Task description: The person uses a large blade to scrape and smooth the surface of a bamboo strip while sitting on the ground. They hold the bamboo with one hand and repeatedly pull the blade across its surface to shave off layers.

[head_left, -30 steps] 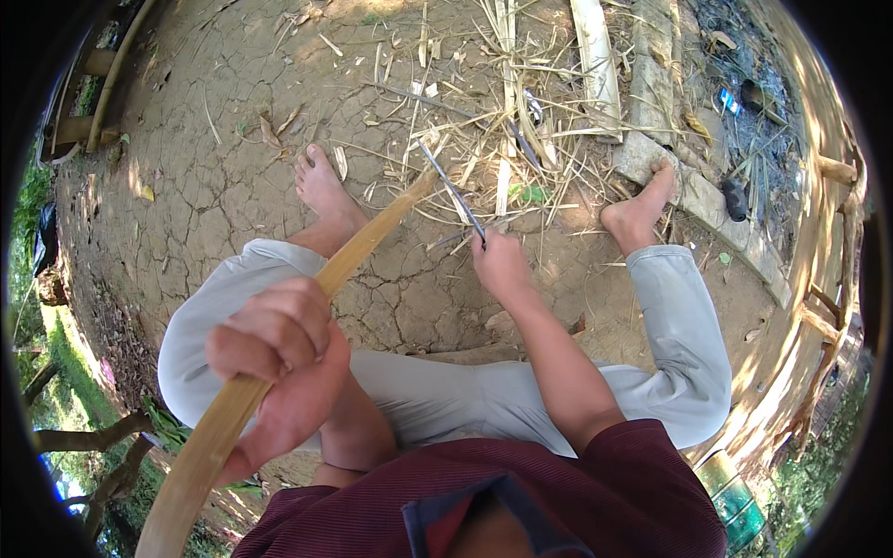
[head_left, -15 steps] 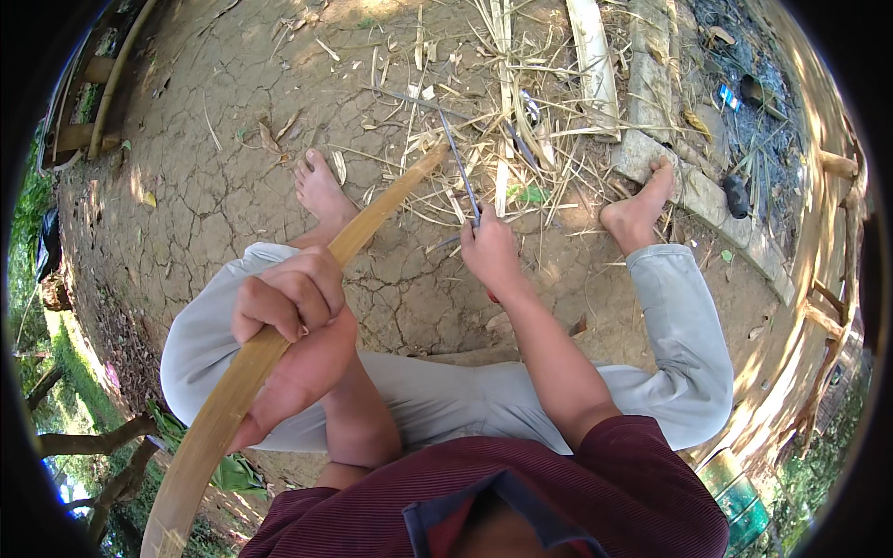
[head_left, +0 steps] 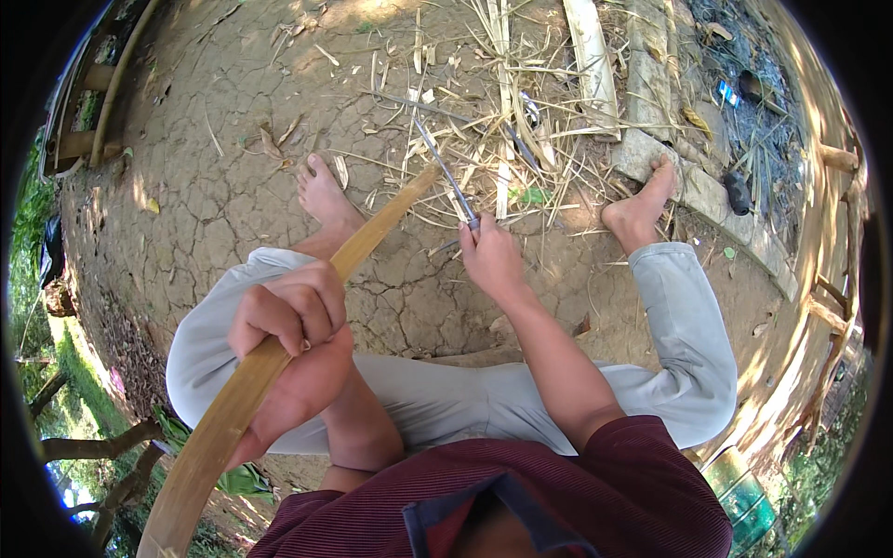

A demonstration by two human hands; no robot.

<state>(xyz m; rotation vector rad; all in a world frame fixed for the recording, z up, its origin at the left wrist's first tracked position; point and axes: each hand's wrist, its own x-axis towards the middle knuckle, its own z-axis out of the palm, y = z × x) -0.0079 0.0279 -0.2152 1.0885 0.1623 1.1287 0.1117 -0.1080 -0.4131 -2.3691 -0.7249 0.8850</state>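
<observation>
Fingers (head_left: pixel 298 312) of the left hand (head_left: pixel 288 358) are clenched tight around a long bamboo strip (head_left: pixel 279 358), which runs from the lower left up across the left knee, with its far tip out over the cracked dirt ground (head_left: pixel 214 121) between the bare feet. Right hand (head_left: pixel 493 260) is closed on the handle of a thin knife (head_left: pixel 446 177), blade pointing away and sitting just beside the strip's tip, can't tell if they touch. Lots of bamboo shavings (head_left: pixel 502 121) lie scattered ahead, plus a flat split plank (head_left: pixel 591 60) further back.
</observation>
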